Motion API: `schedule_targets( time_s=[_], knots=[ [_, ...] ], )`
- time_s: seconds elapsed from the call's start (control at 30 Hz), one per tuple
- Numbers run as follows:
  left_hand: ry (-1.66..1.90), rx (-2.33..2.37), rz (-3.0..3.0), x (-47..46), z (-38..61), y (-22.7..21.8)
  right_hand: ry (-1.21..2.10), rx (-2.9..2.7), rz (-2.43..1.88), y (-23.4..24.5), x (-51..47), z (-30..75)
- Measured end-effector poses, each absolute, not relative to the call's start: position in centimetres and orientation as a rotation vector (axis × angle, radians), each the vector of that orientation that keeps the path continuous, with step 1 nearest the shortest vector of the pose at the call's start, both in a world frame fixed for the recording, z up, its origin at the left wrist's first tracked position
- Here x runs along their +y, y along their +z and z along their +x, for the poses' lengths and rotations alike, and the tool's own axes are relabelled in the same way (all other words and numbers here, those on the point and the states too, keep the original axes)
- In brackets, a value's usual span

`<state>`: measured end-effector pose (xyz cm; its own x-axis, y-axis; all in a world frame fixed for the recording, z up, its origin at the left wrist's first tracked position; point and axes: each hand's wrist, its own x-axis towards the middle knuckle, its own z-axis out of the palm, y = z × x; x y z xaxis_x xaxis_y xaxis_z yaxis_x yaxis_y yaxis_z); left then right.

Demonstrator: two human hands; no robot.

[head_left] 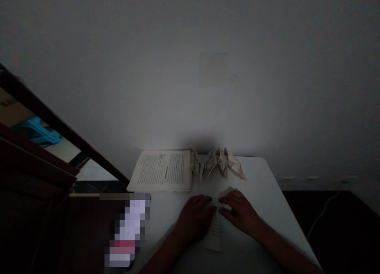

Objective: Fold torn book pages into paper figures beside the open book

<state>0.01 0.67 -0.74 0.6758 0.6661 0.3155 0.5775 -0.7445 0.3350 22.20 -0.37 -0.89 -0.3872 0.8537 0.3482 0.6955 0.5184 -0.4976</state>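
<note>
On the white table (267,210), a narrow folded strip of printed paper (216,232) lies between my hands. My left hand (197,214) grips its upper left side with bent fingers. My right hand (237,210) pinches the upper right edge, its thumb and fingers close together. Beyond my hands stand several folded paper boats (210,163) in a row, made of similar printed paper. To their left is a stack of printed pages (163,171). Dim light hides the fine details of the folds under my fingers.
A blurred-out phone-like object (129,230) is at the table's left edge. A grey wall (190,88) rises behind the table. At the left are a dark wooden frame (65,131) and a blue plastic stool (40,131). A white cable (323,210) hangs at right.
</note>
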Motion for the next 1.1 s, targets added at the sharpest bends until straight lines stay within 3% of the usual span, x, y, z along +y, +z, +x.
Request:
schedule_targets(
  time_s=[1.1],
  knots=[
    [0.582,1.002,2.754,-1.8,1.1,-1.5,0.528,-2.305,-1.519,-0.7,-4.6,21.7]
  ],
)
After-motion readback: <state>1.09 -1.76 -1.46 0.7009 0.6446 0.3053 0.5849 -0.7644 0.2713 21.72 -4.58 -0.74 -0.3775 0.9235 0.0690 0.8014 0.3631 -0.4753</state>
